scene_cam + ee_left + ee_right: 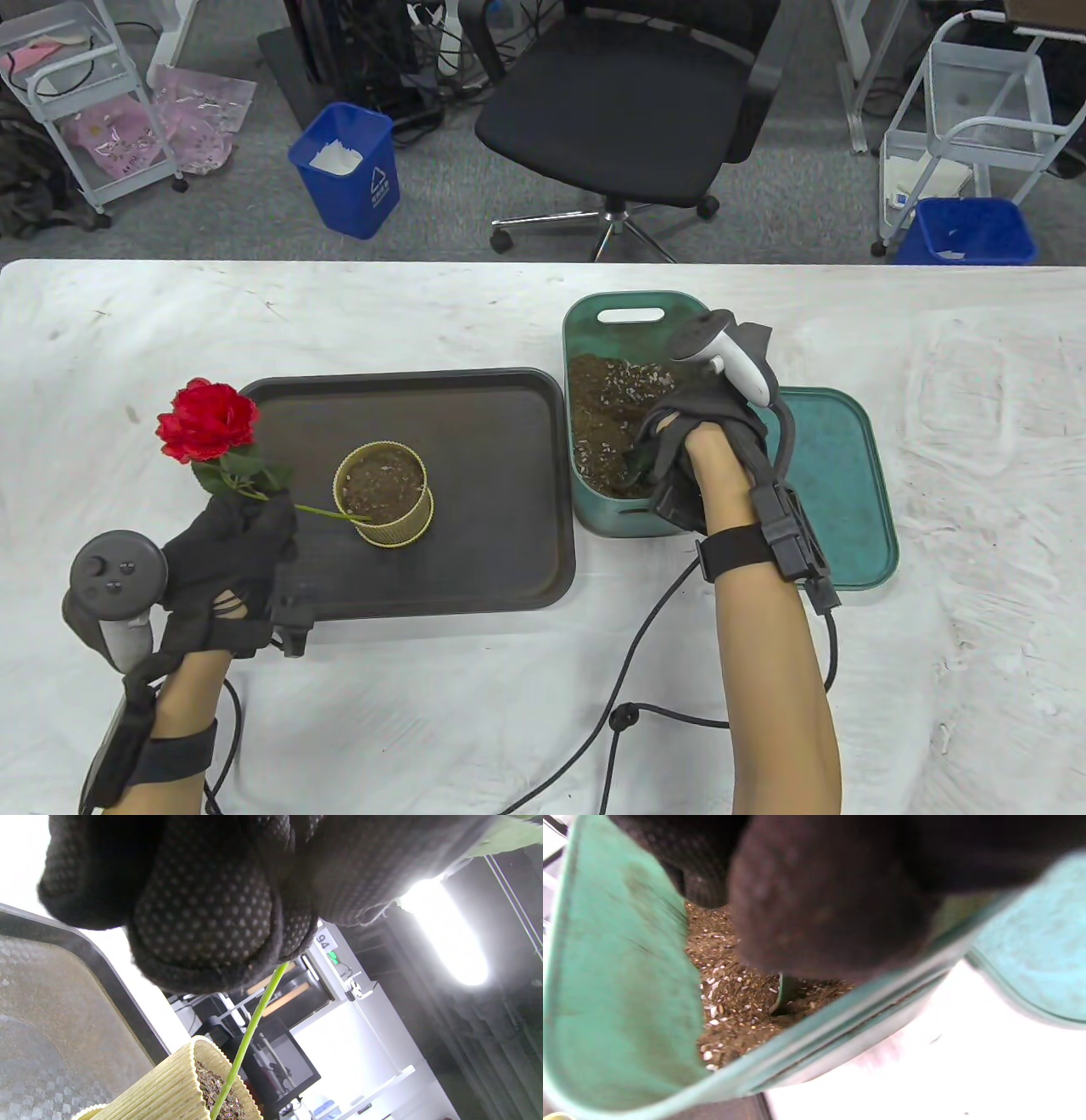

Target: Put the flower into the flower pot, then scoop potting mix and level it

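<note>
My left hand point(222, 543) is clamped round the stem of the flower point(208, 422), fingers point(203, 912) curled tight on it in the left wrist view, the red bloom leaning out past the tray's left edge while the stem's lower end reaches into the flower pot point(383, 495) and touches the mix there. The pot stands near the middle of the dark tray point(475, 577), already partly filled. My right hand point(691, 458) is down inside the green bin point(594, 509), at its near end, over the potting mix point(607, 399); in the right wrist view a green edge, probably a scoop point(785, 991), pokes into the mix below the glove, but I cannot tell whether my fingers are wrapped on it or merely resting there. I judge the flower step nearly done and the scooping just beginning. The next move calls for holding the stem upright and steady in the pot while the right hand lifts a load over the bin's left wall and onto the tray side without spilling. The bin's lid point(840, 484) lies just to its right on the table.
</note>
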